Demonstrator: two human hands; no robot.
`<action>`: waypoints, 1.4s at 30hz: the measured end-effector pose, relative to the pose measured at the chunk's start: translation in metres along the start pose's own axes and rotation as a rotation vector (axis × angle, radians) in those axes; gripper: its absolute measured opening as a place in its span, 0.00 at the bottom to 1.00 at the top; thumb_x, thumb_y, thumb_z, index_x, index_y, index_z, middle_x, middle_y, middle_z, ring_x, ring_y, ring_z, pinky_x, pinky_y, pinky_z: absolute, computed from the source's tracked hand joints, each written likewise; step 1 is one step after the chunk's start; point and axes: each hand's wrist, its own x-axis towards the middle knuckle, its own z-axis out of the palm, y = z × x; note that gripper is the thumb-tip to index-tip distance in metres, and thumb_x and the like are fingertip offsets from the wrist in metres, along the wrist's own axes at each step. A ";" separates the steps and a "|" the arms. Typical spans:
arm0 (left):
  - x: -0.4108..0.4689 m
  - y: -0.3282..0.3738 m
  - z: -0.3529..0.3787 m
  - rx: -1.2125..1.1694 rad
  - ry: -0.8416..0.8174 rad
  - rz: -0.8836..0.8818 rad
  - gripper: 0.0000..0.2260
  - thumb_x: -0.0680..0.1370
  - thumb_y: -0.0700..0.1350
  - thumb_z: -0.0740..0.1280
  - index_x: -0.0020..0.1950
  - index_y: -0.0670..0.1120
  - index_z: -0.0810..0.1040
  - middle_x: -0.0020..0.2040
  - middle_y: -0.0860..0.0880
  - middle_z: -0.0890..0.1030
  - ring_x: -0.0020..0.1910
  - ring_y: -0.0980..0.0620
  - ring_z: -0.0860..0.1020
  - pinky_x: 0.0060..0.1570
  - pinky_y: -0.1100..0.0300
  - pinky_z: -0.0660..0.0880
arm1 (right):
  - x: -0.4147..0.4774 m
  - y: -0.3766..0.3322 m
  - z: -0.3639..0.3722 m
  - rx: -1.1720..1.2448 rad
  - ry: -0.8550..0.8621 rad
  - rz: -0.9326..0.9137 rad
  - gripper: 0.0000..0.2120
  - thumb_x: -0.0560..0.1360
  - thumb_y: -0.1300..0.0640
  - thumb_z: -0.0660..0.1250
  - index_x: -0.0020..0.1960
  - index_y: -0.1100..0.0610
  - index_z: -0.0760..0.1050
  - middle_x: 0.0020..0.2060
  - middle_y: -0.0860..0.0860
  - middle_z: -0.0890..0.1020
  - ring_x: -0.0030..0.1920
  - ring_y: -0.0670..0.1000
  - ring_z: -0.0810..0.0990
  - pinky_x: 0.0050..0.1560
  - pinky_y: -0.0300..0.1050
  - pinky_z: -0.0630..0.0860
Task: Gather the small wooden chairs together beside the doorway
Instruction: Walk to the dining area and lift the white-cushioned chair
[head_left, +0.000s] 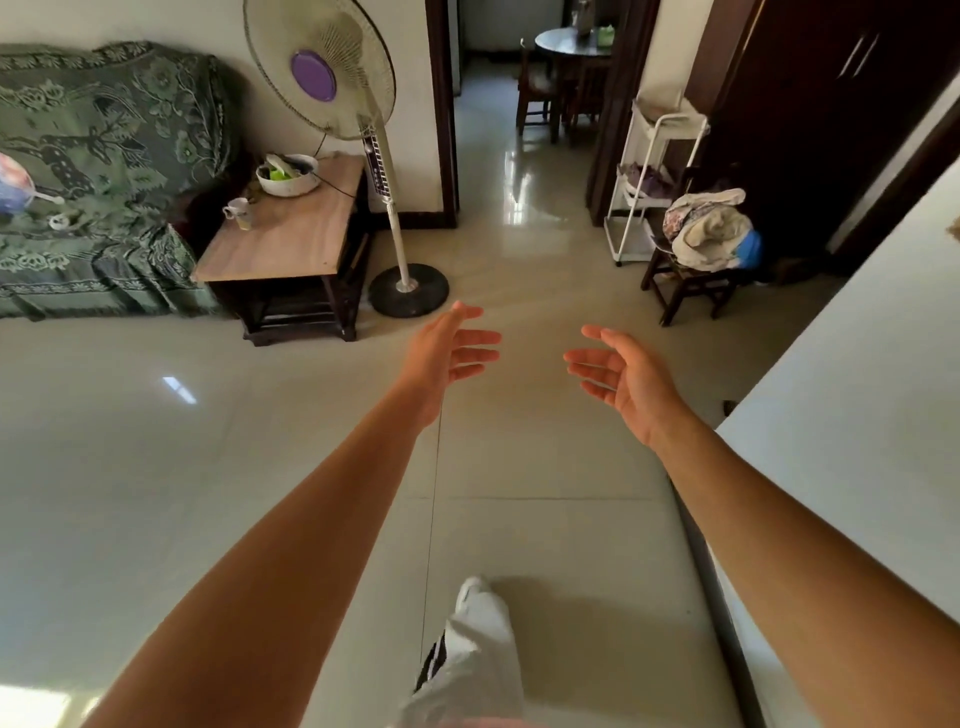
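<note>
Small wooden chair (688, 283), one dark one in plain sight, stands at two o'clock on the tiled floor (260, 493), just beside the right post of the doorway (524, 119), with a heap of cloth (709, 228) on its seat. A second chair (535, 88) shows through the doorway at twelve o'clock, beside a round table (571, 44); its size is hard to judge. At ten o'clock a sofa (98, 182) under one green patterned cover sits against the wall. Next comes one low wooden surface (288, 223) carrying one white bowl (287, 174) and one mug (238, 210). One pedestal fan (332, 73) stands at eleven o'clock, its round base just beside that surface. Both bare arms reach forward over open floor: the left hand (447, 353) and the right hand (621, 376) are spread, palms turned toward each other, holding nothing, well apart from the chair. One white wire rack (649, 176) stands just behind the chair at one o'clock.
</note>
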 end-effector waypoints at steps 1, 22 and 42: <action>0.024 0.005 -0.002 0.001 -0.006 -0.002 0.17 0.81 0.54 0.54 0.59 0.46 0.75 0.51 0.44 0.83 0.49 0.45 0.82 0.50 0.53 0.76 | 0.023 -0.006 0.003 0.005 0.007 -0.001 0.10 0.78 0.53 0.57 0.51 0.51 0.77 0.43 0.54 0.84 0.43 0.50 0.82 0.47 0.46 0.73; 0.442 0.068 0.019 0.014 -0.028 -0.039 0.15 0.80 0.55 0.56 0.56 0.49 0.78 0.47 0.45 0.85 0.43 0.49 0.84 0.50 0.53 0.77 | 0.425 -0.109 -0.001 -0.047 -0.027 -0.012 0.10 0.79 0.50 0.57 0.54 0.46 0.75 0.44 0.50 0.85 0.52 0.52 0.81 0.49 0.49 0.74; 0.821 0.155 0.095 0.009 0.111 0.056 0.12 0.78 0.53 0.58 0.49 0.52 0.80 0.41 0.49 0.86 0.42 0.49 0.84 0.44 0.56 0.77 | 0.802 -0.239 -0.069 -0.034 -0.002 0.019 0.12 0.79 0.51 0.57 0.59 0.50 0.73 0.43 0.51 0.85 0.48 0.52 0.82 0.48 0.47 0.74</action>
